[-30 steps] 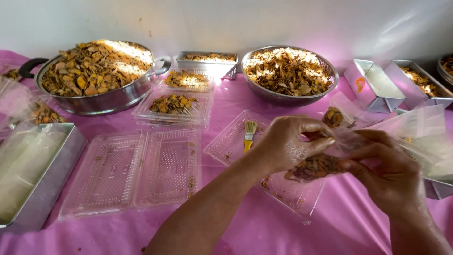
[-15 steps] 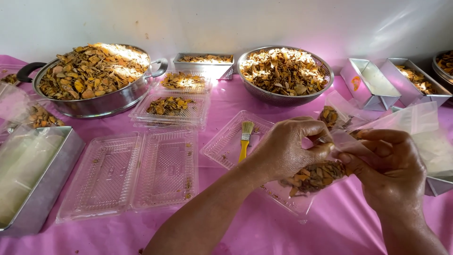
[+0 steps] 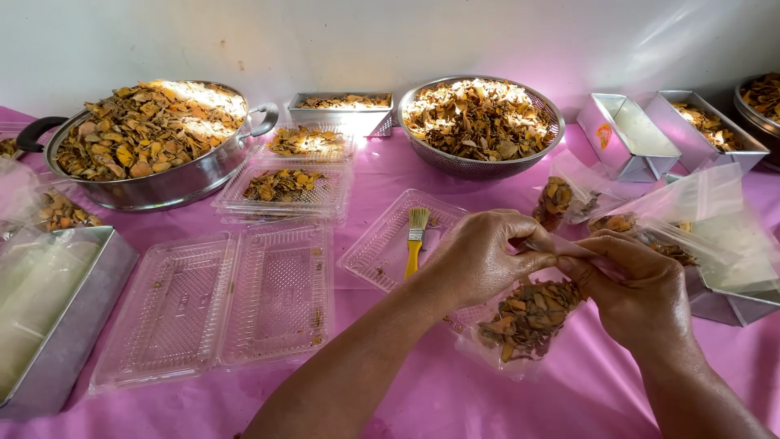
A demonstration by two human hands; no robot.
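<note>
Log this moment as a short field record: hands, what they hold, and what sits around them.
left hand: pinching the top edge of the clear bag
right hand: pinching the same edge
clear bag: holds dried brown-yellow chips, hangs over the pink tablecloth
brush: yellow handle, lying in an open clear tray
empty clamshell: open, left of the hands
colander: heaped with chips
big pan: heaped with chips

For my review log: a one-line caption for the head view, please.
Left hand and right hand pinch the top of a clear plastic bag of dried brown chips.
</note>
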